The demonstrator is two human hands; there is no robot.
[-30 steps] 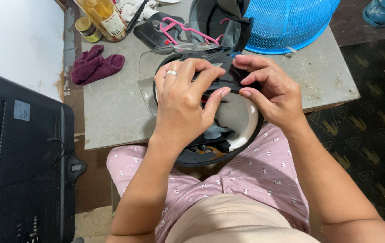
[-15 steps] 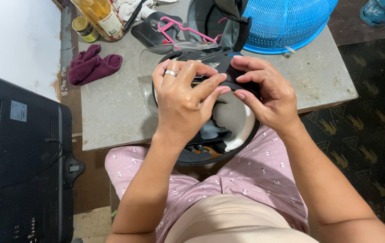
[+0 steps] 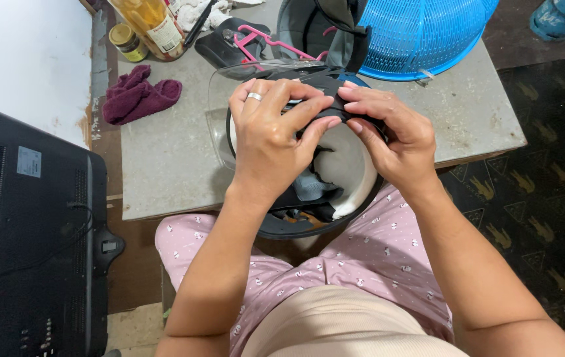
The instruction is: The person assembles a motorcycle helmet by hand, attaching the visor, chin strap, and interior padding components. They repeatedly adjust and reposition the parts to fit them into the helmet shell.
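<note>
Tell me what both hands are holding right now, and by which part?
Both the left hand and right hand grip a black pad at the far rim of the upturned helmet.

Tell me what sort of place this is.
Probably a room in a home, used as a makeshift work spot. A worn grey table holds household clutter: a maroon cloth, a blue plastic basket, a bottle. The left hand and right hand work on a helmet.
</note>
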